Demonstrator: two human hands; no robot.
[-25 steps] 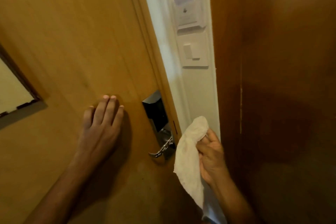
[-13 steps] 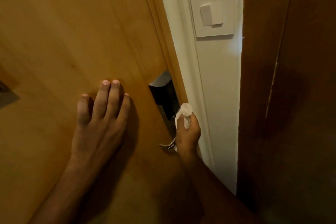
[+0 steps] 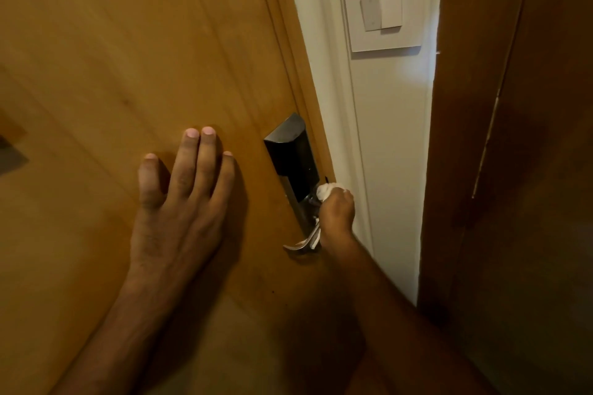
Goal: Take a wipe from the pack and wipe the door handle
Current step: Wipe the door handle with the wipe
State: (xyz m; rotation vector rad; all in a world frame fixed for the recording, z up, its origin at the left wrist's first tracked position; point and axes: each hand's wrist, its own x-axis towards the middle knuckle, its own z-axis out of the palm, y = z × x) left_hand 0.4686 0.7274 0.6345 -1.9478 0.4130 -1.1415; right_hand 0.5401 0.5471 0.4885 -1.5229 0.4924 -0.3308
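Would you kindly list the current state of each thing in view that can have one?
left hand: open, flat against the door
right hand: closed around the wipe at the door handle
wipe: bunched up
door: cannot tell whether latched
wall switch: position unclear

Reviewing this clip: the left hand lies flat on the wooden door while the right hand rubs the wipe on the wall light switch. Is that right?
Not quite. In the head view the right hand presses the wipe against the door handle under the black lock plate, not the light switch, which is untouched above. The left hand does lie flat on the wooden door.
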